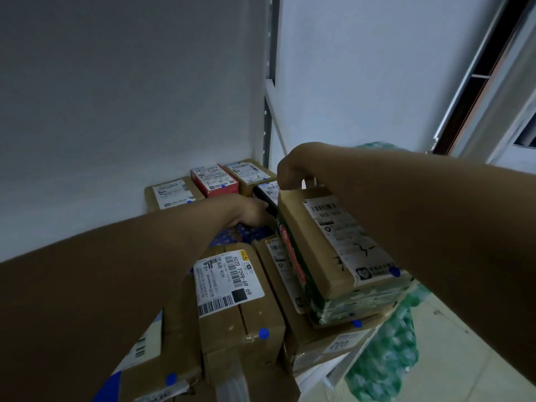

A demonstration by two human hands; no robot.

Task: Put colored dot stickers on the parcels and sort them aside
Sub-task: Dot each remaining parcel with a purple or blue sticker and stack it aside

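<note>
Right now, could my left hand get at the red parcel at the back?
Probably yes: the left hand lies just in front of the red parcel, whose top is uncovered, though that hand seems busy at a black parcel.

- Brown cardboard parcels (pixel 240 338), white labels (pixel 229 281), blue dots (pixel 263 333).
- Red box (pixel 214 181).
- Green-and-red printed carton (pixel 327 256).
- Green-and-white patterned bag (pixel 385 358).
- Pale blue wall (pixel 116 82).

Left hand's fingers (pixel 262 211) hidden behind the tilted box (pixel 339 250), right hand's fingertips (pixel 309 181) tucked over its far edge, black parcel (pixel 265 195) mostly covered, label print blurred, bottom boxes (pixel 174 372) cut off by the frame.
</note>
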